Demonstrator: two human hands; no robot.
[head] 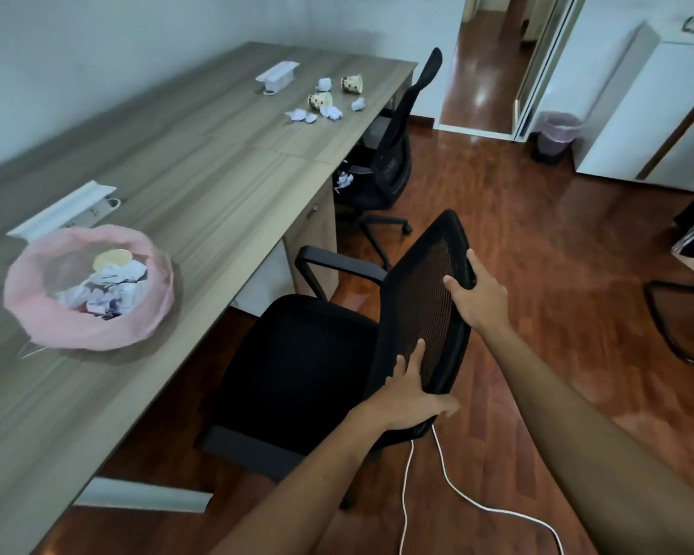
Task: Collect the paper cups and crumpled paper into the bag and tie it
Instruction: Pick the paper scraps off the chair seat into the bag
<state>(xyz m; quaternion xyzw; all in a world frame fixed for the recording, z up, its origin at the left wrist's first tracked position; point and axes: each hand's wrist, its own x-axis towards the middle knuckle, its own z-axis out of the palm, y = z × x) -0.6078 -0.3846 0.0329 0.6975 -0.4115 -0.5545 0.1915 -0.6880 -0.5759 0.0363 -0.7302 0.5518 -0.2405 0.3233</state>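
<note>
A pink bag (37, 310) lies open on the near left of the long wooden desk (201, 170), holding crumpled paper and a cup. Far down the desk lie two patterned paper cups (320, 101) (352, 83) on their sides among several crumpled paper balls (299, 114). One more paper ball (344, 179) rests on the far chair's seat. My left hand (411, 394) grips the lower edge of the near black chair's backrest (429, 314). My right hand (479, 294) grips its upper right edge.
A second black office chair (393, 154) stands at the far end of the desk. Two white socket boxes (277, 76) (65, 210) sit on the desk. A white cable (457, 490) trails over the wood floor. A bin with a pink liner (557, 134) stands by the doorway.
</note>
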